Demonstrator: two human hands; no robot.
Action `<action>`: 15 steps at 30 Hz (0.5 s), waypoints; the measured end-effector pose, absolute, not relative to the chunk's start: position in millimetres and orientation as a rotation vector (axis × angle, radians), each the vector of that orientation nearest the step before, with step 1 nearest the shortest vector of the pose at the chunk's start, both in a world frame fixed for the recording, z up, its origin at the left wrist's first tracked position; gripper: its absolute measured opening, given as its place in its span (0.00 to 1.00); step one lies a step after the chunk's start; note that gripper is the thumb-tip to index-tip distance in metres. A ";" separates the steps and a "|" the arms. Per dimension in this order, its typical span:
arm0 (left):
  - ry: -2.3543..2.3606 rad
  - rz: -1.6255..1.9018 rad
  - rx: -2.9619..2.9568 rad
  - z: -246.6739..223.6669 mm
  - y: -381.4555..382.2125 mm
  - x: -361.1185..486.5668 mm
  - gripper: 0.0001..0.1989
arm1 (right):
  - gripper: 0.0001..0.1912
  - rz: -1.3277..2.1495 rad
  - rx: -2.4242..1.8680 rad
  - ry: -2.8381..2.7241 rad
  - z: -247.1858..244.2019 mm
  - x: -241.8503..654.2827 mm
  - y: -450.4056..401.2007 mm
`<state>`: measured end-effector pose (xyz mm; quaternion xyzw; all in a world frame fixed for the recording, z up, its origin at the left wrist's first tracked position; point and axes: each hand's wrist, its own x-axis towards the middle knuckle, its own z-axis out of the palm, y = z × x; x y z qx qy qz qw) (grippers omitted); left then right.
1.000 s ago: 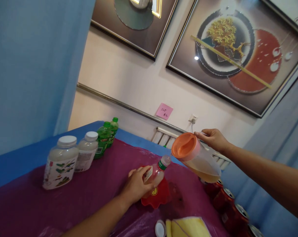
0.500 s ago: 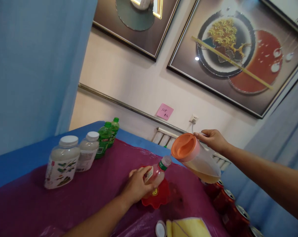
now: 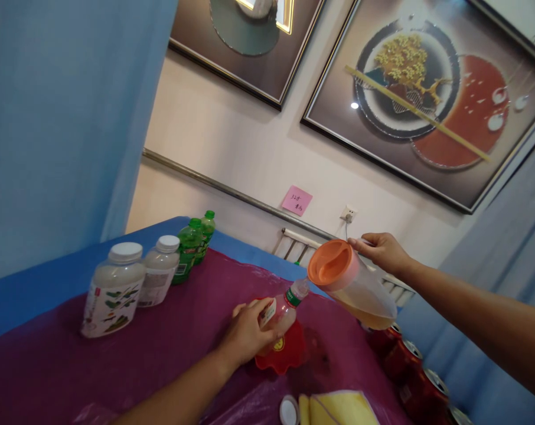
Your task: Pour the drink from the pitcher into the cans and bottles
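My left hand (image 3: 247, 333) is closed around a clear plastic bottle (image 3: 285, 313) with a green neck band, tilted to the right above a red scalloped dish (image 3: 283, 354). My right hand (image 3: 380, 251) grips the handle of a translucent pitcher (image 3: 365, 298) with an orange lid (image 3: 332, 264). The pitcher is tipped to the left, its lid edge close to the bottle's uncapped mouth. Yellowish liquid lies along its lower side. No stream between the two can be made out.
Two white-capped jars (image 3: 114, 289) and two green bottles (image 3: 188, 251) stand at the left. Several red cans (image 3: 403, 360) line the right side. A yellow cloth (image 3: 338, 408) and a white cap (image 3: 289, 410) lie at the front on the purple cover (image 3: 170, 360).
The view has shifted very slightly. Both hands, the bottle and the pitcher look almost the same as before.
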<state>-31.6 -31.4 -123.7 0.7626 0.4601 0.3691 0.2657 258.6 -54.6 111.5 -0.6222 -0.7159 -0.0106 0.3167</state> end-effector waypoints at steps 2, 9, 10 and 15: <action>1.250 0.987 2.055 -123.1 -31.5 -31.4 0.33 | 0.33 -0.038 -1.634 -1.889 111.6 257.8 -55.1; 1.239 0.983 2.056 -124.6 -30.4 -31.4 0.33 | 0.35 -0.032 -1.648 -1.872 111.2 257.3 -55.0; 1.239 0.986 2.057 -125.4 -30.2 -31.3 0.33 | 0.34 -0.030 -1.653 -1.872 111.2 257.6 -54.9; 1.248 0.986 2.053 -126.1 -30.0 -31.4 0.32 | 0.34 -0.024 -1.651 -1.876 111.1 257.9 -54.9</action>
